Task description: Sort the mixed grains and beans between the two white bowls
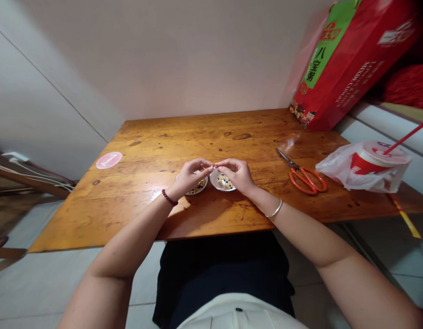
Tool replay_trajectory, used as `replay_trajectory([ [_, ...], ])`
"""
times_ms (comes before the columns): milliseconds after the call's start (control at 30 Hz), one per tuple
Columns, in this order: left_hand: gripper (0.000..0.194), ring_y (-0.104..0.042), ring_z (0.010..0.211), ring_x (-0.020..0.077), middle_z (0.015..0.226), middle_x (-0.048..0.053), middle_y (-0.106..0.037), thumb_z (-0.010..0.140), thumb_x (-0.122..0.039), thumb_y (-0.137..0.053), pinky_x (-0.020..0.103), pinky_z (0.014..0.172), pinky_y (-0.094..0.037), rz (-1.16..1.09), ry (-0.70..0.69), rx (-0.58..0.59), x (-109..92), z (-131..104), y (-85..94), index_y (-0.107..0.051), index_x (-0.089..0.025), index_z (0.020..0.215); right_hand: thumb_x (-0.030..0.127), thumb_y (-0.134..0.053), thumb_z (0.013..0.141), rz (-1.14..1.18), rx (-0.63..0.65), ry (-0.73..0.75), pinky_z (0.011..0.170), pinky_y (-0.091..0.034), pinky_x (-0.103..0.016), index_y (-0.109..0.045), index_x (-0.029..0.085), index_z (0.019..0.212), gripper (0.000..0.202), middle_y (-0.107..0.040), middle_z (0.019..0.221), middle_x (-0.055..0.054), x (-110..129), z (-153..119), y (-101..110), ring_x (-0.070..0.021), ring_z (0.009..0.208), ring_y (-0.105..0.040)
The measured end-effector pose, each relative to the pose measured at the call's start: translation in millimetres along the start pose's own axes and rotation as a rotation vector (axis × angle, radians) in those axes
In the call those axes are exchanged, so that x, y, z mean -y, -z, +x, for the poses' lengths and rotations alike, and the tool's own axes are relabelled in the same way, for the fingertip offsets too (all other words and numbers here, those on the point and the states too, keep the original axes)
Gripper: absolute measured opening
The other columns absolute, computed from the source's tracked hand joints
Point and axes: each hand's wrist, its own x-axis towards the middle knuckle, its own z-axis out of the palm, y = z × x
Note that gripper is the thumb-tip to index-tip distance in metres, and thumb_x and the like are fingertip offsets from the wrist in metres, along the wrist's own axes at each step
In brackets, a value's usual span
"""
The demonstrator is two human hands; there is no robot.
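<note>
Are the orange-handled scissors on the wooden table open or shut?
Shut, as far as shows: the orange-handled scissors lie flat on the wooden table with the blades together as one thin line and the two handle loops side by side.

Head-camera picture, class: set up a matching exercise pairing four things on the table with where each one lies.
Things:
1. scissors
2. round sticker
3. red box
4. cup in bag

Places:
A. far right corner, leaning
B. left side of table
C. right edge, with straw
D. right of the two small dishes

Pairs: 1-D, 2-B, 3-A, 4-C
</note>
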Motion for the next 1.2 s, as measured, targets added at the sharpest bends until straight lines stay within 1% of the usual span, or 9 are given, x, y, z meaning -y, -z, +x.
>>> replay_trajectory([
  [100,0.039,-0.064,0.085,0.0166,0.094,0.009,-0.072,0.085,-0.05,-0.069,0.028,0.075,-0.049,0.013,0.001,-0.002,-1,0,-0.2,-0.07,-0.014,0.099,0.03,-0.068,0.079,-0.047,-0.008,0.034,0.082,-0.059,-0.034,-0.079,0.022,0.086,0.015,-0.08,0.092,-0.004,1,0,1,-0.0208,0.087,-0.075],
  [200,0.039,-0.063,0.085,0.0168,0.094,0.009,-0.071,0.084,-0.051,-0.069,0.028,0.075,-0.049,0.009,0.004,-0.007,-2,0,-0.9,-0.07,-0.014,0.098,0.029,-0.068,0.08,-0.071,-0.01,0.057,0.084,-0.058,-0.033,-0.079,0.022,0.089,0.016,-0.08,0.095,-0.004,0,0,2,-0.0208,0.091,-0.075],
  [467,0.041,-0.063,0.086,0.0176,0.093,0.009,-0.071,0.086,-0.052,-0.067,0.029,0.077,-0.049,0.033,0.013,0.012,-7,-1,-1.3,-0.07,-0.014,0.099,0.031,-0.066,0.082,-0.119,-0.012,0.067,0.088,-0.058,-0.035,-0.079,0.023,0.092,0.018,-0.079,0.097,-0.004,1,0,2,-0.0212,0.094,-0.074],
  [600,0.041,-0.063,0.089,0.0184,0.096,0.01,-0.072,0.087,-0.053,-0.066,0.029,0.078,-0.049,0.048,0.012,0.013,-7,-1,-1.0,-0.071,-0.014,0.1,0.034,-0.066,0.084,-0.133,-0.037,0.083,0.082,-0.059,-0.034,-0.079,0.023,0.094,0.02,-0.079,0.098,-0.005,1,1,2,-0.0209,0.09,-0.074],
  [700,0.042,-0.064,0.089,0.0188,0.096,0.009,-0.072,0.086,-0.054,-0.066,0.029,0.078,-0.049,0.052,0.02,0.009,-4,0,-1.1,-0.071,-0.015,0.102,0.039,-0.069,0.082,-0.114,-0.028,0.034,0.075,-0.06,-0.033,-0.078,0.022,0.099,0.026,-0.079,0.096,-0.006,3,0,2,-0.0209,0.083,-0.075],
  [800,0.044,-0.065,0.091,0.0198,0.099,0.01,-0.073,0.086,-0.055,-0.066,0.03,0.08,-0.05,0.041,0.028,0.011,-2,0,-1.1,-0.071,-0.015,0.104,0.041,-0.075,0.078,-0.054,0.018,-0.028,0.076,-0.061,-0.034,-0.072,0.021,0.111,0.039,-0.079,0.089,-0.007,7,-2,2,-0.0217,0.081,-0.076],
  [900,0.045,-0.066,0.094,0.021,0.103,0.011,-0.074,0.085,-0.056,-0.067,0.031,0.081,-0.051,0.034,0.026,0.012,-1,0,-0.7,-0.072,-0.016,0.104,0.042,-0.078,0.075,-0.023,0.059,-0.065,0.074,-0.061,-0.033,-0.065,0.021,0.117,0.049,-0.078,0.083,-0.005,9,-4,3,-0.0207,0.076,-0.076],
  [1033,0.045,-0.066,0.096,0.0214,0.105,0.01,-0.074,0.086,-0.056,-0.066,0.031,0.085,-0.051,0.036,0.016,0.023,-3,0,-0.3,-0.072,-0.016,0.106,0.043,-0.081,0.072,0.015,0.093,-0.092,0.068,-0.06,-0.03,-0.057,0.023,0.117,0.055,-0.077,0.078,-0.002,10,-4,3,-0.0192,0.069,-0.075],
  [1200,0.044,-0.067,0.1,0.0226,0.108,0.01,-0.074,0.087,-0.057,-0.065,0.032,0.086,-0.051,0.024,0.017,0.034,-3,0,-0.6,-0.074,-0.017,0.105,0.045,-0.082,0.069,0.017,0.105,-0.127,0.062,-0.058,-0.028,-0.056,0.023,0.11,0.053,-0.076,0.075,-0.001,9,-2,3,-0.0197,0.068,-0.075],
])
